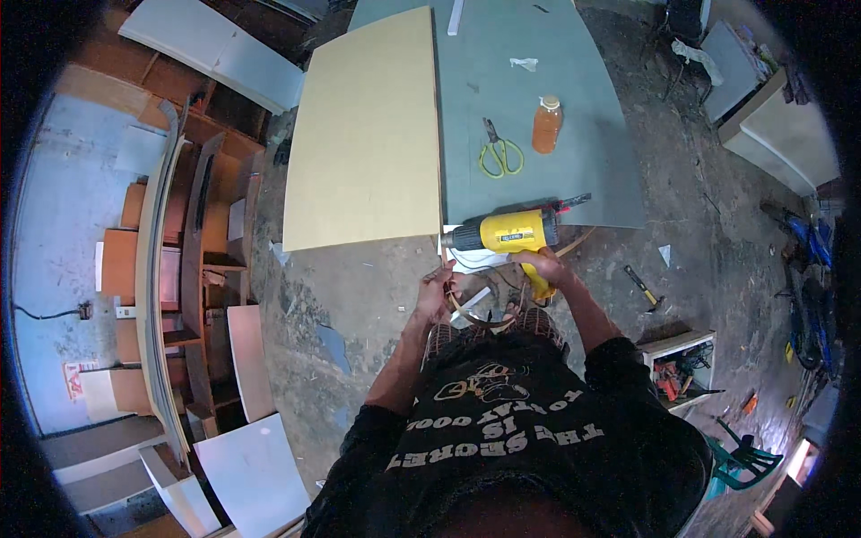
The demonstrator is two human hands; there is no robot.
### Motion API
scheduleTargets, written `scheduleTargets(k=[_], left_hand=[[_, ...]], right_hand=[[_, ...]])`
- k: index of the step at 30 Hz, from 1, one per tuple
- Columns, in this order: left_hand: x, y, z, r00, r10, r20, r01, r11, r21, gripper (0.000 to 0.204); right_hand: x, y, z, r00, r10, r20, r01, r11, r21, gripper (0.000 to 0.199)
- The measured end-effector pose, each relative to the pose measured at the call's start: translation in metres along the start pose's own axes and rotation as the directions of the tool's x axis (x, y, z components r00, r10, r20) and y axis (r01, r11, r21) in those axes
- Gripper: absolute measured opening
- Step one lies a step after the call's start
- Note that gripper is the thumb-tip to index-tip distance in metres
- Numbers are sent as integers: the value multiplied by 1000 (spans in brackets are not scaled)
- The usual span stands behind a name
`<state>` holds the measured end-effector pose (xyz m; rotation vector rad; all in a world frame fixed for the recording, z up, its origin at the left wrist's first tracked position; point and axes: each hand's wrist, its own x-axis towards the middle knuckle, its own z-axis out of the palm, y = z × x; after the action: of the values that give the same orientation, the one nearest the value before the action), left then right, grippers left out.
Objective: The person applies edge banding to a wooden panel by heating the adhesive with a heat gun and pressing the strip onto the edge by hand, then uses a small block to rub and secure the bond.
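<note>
Head view: the right hand (538,265) is gripping a yellow heat gun (507,233) at the tan board's (368,134) edge, while the left hand (437,291) is pinching a thin curved strip (466,312).

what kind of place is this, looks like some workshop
Most likely a carpentry or furniture workshop: large boards lie flat, unfinished wooden cabinets stand at the left, and the right hand holds a yellow heat gun.

Both forearms reach forward from the body, elbows bent. The right hand (541,263) is closed in a fist-like grip, wrist raised. The left hand (437,291) sits lower, fingers curled inward.
</note>
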<state>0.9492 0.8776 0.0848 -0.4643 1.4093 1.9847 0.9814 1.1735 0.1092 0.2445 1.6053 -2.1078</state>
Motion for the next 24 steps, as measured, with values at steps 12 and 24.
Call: scheduleTargets(k=[12,24], left_hand=[[-4,7,3,999,-44,18,42,995,88,27],[-3,9,3,999,-14,53,13,999,32,27]], right_hand=[[1,24,8,969,-232,-83,229,972,-45,25],[-8,21,13,951,-288,-114,280,957,-78,25]])
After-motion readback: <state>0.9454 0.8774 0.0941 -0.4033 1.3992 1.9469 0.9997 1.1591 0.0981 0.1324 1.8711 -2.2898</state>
